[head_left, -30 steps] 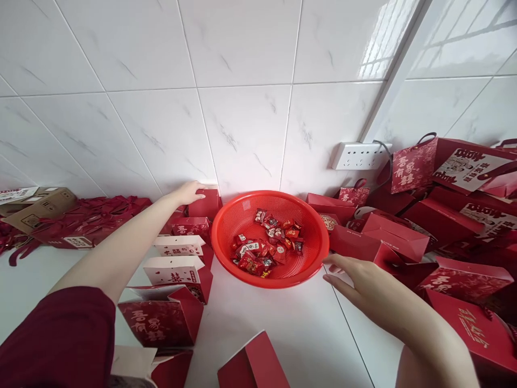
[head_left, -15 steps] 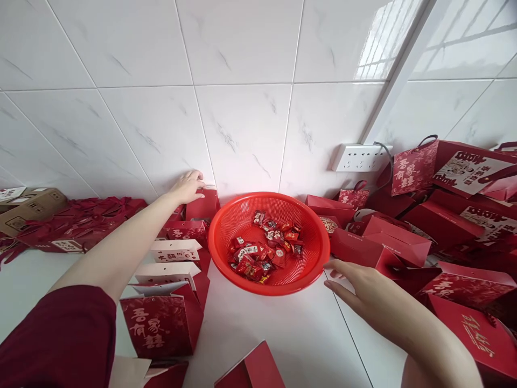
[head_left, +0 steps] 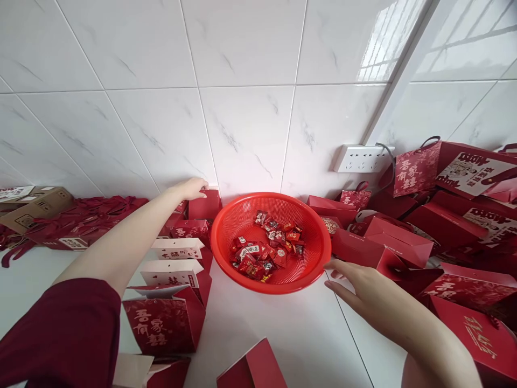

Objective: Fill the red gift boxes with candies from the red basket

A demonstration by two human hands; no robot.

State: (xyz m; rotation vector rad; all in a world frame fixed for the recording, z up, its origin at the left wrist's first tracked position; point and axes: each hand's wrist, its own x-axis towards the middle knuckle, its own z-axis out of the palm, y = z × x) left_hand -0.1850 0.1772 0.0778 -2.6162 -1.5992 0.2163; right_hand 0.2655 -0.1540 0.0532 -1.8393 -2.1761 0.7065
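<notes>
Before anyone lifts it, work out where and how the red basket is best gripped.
Probably by the basket rim, one hand on each side, coming from the near side: the round lip flares outward for fingers to hook, and boxes crowd both flanks further back. Keep it level; sweets lie loose inside.

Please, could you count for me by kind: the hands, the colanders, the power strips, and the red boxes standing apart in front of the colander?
Hands: 2 (left hand, right hand)
Red plastic colander: 1
Power strip: 1
Red box in front: 1
Total: 5
</notes>
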